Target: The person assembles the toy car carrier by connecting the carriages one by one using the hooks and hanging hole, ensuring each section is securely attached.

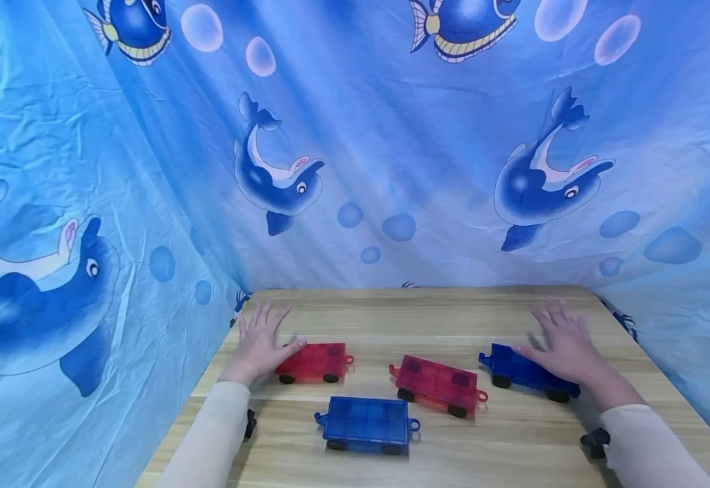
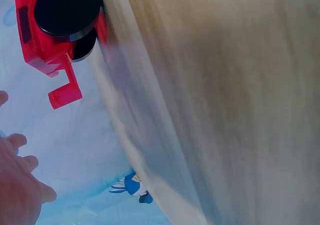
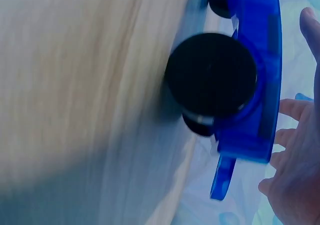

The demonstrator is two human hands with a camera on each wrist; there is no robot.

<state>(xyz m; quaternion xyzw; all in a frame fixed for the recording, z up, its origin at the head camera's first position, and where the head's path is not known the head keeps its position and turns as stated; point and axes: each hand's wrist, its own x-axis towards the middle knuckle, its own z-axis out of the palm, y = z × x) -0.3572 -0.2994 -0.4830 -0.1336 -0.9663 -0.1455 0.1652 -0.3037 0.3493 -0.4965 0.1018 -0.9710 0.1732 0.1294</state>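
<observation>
Head view alone: middle red wagon (image 1: 437, 386), front blue wagon (image 1: 366, 420).
Wrist views: red coupling (image 2: 65, 94) and blue coupling (image 3: 223, 177), both hidden by hands in the head view.
Left red wagon (image 1: 317, 361): beside the left hand (image 1: 263, 347)'s thumb.
Right blue wagon (image 1: 513, 367): partly covered by the right hand (image 1: 567, 349).
Fingers: spread, gripping nothing; contact unclear.

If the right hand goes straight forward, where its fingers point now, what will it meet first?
Most likely the blue curtain: ahead of the right hand, the way over the table looks free to its far edge. How far behind that edge the curtain hangs is unclear.
</observation>
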